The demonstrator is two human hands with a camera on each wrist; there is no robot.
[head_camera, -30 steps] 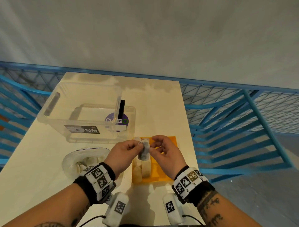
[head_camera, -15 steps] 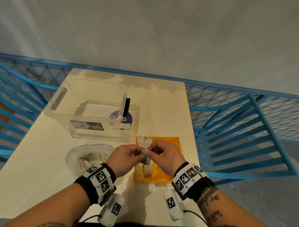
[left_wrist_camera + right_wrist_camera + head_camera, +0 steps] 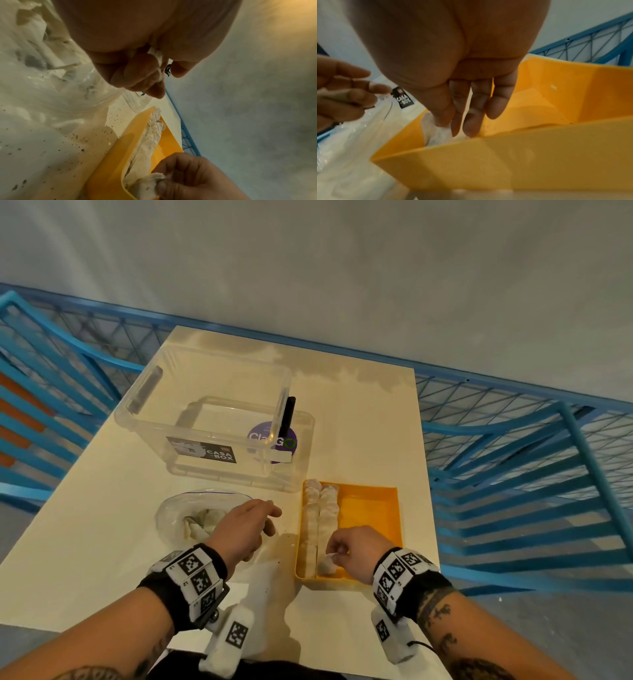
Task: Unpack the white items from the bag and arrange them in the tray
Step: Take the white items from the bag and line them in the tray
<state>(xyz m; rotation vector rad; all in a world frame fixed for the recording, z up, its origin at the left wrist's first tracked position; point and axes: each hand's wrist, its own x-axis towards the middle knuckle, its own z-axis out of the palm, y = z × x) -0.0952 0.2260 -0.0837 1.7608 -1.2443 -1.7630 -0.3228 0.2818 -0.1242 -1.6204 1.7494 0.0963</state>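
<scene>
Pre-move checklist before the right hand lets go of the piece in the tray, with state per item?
1. Right hand grip on the white item: pinched by thumb and fingers, ok.
2. Item inside the yellow tray, at the near end of the second row: ok.
3. Item seated on the tray floor: cannot tell, the fingers hide its underside.
4. Two rows of white items along the tray's left wall, tidy: ok.
5. Left hand free for the next pick: not ok, a white scrap sits between its fingers.
6. Bag holds more white items: ok.
</scene>
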